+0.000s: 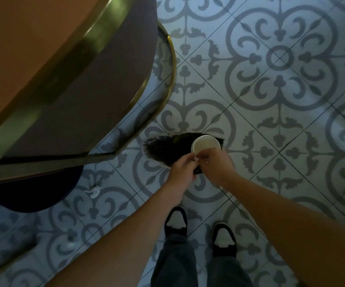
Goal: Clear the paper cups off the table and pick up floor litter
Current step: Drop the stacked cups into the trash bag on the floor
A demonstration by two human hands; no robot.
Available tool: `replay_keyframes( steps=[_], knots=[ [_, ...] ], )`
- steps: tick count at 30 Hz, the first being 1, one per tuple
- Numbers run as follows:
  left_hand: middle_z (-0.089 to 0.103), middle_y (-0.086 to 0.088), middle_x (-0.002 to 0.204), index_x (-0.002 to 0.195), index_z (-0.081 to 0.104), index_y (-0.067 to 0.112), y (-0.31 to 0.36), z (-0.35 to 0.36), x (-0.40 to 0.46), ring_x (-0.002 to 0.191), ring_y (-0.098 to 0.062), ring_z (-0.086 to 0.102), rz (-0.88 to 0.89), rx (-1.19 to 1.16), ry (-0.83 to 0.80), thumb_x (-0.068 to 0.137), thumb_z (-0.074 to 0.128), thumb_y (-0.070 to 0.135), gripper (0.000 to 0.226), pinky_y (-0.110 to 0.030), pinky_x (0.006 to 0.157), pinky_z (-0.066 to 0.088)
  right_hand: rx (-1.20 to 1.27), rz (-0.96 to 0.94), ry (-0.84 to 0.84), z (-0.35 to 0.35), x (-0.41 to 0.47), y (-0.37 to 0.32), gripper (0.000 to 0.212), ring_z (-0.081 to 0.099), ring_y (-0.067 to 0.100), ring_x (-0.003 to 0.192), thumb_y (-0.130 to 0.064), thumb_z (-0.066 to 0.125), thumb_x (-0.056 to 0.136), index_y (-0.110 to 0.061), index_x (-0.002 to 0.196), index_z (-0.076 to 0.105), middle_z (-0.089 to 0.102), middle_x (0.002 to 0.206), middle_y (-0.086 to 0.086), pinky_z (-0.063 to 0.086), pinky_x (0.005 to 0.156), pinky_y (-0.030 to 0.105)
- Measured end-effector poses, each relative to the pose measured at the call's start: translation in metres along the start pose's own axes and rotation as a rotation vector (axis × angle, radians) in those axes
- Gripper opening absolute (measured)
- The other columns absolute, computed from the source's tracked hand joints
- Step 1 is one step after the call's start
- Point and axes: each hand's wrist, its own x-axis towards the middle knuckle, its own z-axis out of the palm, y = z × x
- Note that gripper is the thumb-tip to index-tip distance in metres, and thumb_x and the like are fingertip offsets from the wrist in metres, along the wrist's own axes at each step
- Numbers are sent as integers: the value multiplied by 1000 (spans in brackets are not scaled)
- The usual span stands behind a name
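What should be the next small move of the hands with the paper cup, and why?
Probably let the paper cup drop into the black bag. The right hand holds it by its near rim, directly over the bag, while the left hand seems to grip the bag's edge. After that, the crumpled paper on the floor near the table waits.
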Motion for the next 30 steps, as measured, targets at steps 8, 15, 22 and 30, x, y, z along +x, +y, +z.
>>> replay_keyframes(
  steps=[8,15,22,30],
  knots=[
    [66,-5,119,122,65,20,-7,-17,-57,108,-19,63,0,-11,158,97,50,20,29,-40,93,55,-19,-48,-4,-25,-52,-5,25,65,29,92,-16,49,91,-14,105,69,71,103,12,54,79,35],
    [72,-1,97,88,68,20,-40,-65,-161,96,-17,67,100,-156,299,97,55,14,17,-30,82,54,-89,-101,-38,-40,-120,-36,17,65,21,82,-22,53,88,-16,95,68,71,93,8,56,75,33],
    [74,-2,87,80,69,22,-103,-127,-236,86,-19,70,114,-259,472,94,64,15,16,-26,71,53,-205,-272,-147,-6,-180,-95,4,61,15,81,-27,61,85,-23,86,62,61,82,-4,46,67,25],
    [75,1,88,78,71,28,-191,-232,-305,85,-17,72,39,-294,669,84,72,26,7,-37,76,61,-338,-481,-244,94,-240,-171,12,62,8,76,-25,58,87,-30,76,56,64,80,-10,46,63,19]
  ],
)
